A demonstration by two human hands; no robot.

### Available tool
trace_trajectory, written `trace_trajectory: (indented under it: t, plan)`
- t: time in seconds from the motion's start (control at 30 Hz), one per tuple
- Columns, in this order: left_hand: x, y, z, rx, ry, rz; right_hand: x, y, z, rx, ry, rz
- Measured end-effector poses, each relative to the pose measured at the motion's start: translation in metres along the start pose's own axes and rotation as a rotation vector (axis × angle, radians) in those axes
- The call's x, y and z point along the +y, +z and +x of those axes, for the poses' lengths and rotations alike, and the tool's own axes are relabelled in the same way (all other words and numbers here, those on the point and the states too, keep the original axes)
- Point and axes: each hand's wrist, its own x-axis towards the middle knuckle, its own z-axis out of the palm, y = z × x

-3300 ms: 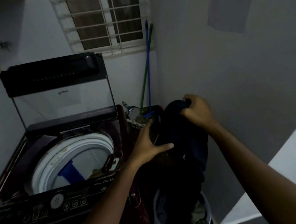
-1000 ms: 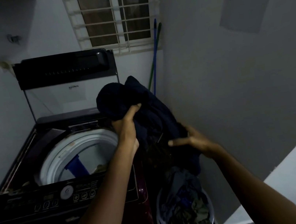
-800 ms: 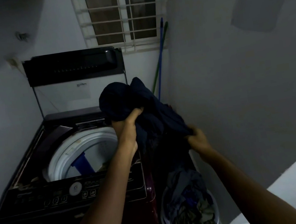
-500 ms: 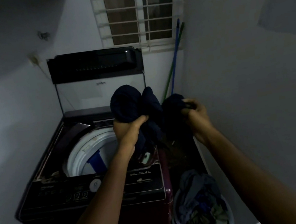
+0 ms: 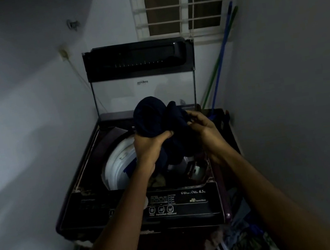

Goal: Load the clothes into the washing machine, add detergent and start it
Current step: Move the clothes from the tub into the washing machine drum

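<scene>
Clothes, one dark navy bundle point(image 5: 160, 121), had come across from beside the washing machine point(image 5: 142, 205) to hang directly over its white drum point(image 5: 116, 164), bunched between both hands: left hand point(image 5: 149, 148) fingers clenched beneath it, right hand point(image 5: 203, 128) fingers pinching its edge.

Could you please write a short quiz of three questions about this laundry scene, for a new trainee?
1. True or false: the washing machine has its lid raised.
2. The dark garment is held by: A) left hand only, B) right hand only, C) both hands.
3. Fill in: the blue and green poles lean in the corner below the ____.

Key: 1 true; 2 C; 3 window.
</scene>
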Motion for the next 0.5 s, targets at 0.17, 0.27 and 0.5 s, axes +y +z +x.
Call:
trace_trajectory:
  t: [0.17,0.27,0.5]
  plan:
    - [-0.023,-0.012,0.026,0.03,-0.037,0.054,0.029,0.008,0.029,-0.009,0.047,-0.016]
    - [-0.031,-0.017,0.037,0.069,-0.052,0.073,0.04,0.013,0.043,-0.014,0.075,-0.009]
    - [-0.054,-0.034,0.071,0.055,-0.07,0.196,0.078,0.027,0.067,0.016,0.183,-0.037]
